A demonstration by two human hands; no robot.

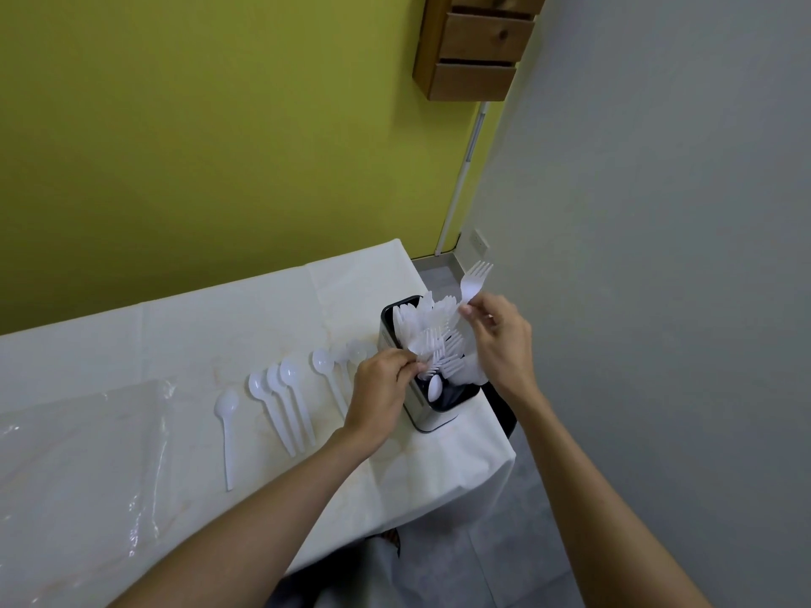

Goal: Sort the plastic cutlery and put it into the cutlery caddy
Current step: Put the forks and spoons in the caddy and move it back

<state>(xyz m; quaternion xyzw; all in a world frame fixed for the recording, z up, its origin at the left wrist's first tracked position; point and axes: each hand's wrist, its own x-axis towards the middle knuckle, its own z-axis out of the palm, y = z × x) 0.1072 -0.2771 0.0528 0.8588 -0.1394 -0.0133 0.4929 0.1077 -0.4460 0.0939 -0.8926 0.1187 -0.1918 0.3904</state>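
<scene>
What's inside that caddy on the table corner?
The caddy holds white forks standing tines up and a spoon in the near compartment. Their handles are hidden inside, and the right hand, holding one fork, covers its right side.

two bare forearms (281,511), a bare left hand (377,388) and right hand (500,340)

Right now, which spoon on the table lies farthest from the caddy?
The lone spoon at the far left, lying by itself; the other spoons lie nearer the caddy, three of them bunched together.
</scene>
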